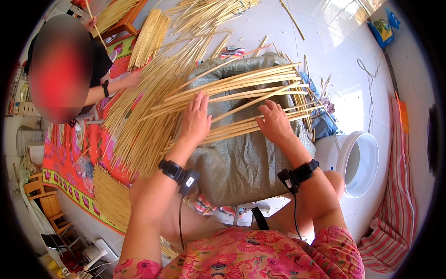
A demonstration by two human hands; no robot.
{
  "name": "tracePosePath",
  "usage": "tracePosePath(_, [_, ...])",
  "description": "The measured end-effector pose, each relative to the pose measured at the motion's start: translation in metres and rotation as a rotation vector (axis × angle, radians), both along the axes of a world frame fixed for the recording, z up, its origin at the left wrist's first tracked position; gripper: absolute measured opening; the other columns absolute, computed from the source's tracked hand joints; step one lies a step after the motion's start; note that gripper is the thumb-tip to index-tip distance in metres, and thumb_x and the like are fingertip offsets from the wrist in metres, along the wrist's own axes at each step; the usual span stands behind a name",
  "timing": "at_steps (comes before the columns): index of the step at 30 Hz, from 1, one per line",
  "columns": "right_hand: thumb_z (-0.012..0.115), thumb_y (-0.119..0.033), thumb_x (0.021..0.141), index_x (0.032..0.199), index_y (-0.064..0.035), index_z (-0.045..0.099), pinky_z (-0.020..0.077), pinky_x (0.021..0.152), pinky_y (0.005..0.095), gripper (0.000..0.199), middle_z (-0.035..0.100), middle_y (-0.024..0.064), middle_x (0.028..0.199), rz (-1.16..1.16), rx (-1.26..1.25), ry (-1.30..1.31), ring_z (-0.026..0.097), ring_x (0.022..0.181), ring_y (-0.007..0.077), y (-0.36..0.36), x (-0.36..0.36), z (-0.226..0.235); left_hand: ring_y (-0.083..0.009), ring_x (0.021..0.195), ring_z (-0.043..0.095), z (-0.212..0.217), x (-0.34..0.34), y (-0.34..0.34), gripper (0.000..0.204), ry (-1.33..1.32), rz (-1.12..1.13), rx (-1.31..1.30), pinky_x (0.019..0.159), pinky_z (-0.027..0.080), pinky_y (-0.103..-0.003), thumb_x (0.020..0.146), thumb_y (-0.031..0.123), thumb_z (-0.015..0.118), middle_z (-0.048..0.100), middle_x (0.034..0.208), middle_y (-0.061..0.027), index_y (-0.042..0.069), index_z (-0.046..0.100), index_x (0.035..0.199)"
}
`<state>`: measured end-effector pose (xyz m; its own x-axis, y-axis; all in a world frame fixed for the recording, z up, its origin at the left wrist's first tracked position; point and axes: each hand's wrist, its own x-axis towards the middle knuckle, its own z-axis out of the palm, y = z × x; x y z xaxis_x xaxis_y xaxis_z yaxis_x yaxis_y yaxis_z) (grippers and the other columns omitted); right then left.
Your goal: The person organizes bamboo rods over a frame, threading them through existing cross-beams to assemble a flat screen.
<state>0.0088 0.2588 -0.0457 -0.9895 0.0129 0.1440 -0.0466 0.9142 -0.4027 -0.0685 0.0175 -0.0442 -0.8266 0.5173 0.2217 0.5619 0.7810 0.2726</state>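
Observation:
In front of me, several long straw-yellow stalks (232, 87) lie across a grey-green woven plastic sheet (241, 162), which is draped over a support at my knees. My left hand (196, 117) lies over the stalks near their left part, with fingers stretched out and pointing away from me. Farther right, my right hand (275, 120) rests on the nearer stalks, its fingers slightly bent and its thumb apart. Some stalks cross each other at a slant between the two hands. What lies under my palms is hidden.
A large spread of loose stalks (139, 116) covers the red floral mat (69, 153) at left. Another person's hand (134, 79) reaches over it. A white bucket (346, 162) lies tilted at right. More stalks (211, 18) are on the tiled floor beyond.

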Motion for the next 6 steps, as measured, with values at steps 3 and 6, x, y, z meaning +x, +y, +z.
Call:
tracePosePath(3, [0.064,-0.019,0.075,0.092,-0.0041,0.058,0.0427,0.085,0.0422,0.024,0.053,0.0122,0.104,0.01,0.053,-0.022,0.05,0.101,0.0307,-0.0017,0.0024,-0.0003,-0.0307,0.117,0.041,-0.0026,-0.0026,-0.0058,0.054,-0.083,-0.022,-0.095,0.099,0.033,-0.04,0.077,0.014,0.063,0.04,0.129,-0.0139,0.002,0.042,0.125])
tracePosePath(6, [0.064,-0.02,0.074,0.094,-0.0044,0.058,0.0421,0.086,0.0426,0.026,0.052,0.0123,0.106,0.019,0.023,-0.056,0.05,0.103,0.0306,-0.0017,0.0006,0.0027,-0.031,0.123,0.036,0.001,-0.0011,-0.0039,0.061,-0.238,-0.044,-0.158,0.101,0.031,-0.042,0.077,0.016,0.065,0.033,0.138,-0.0134,0.004,0.038,0.131])
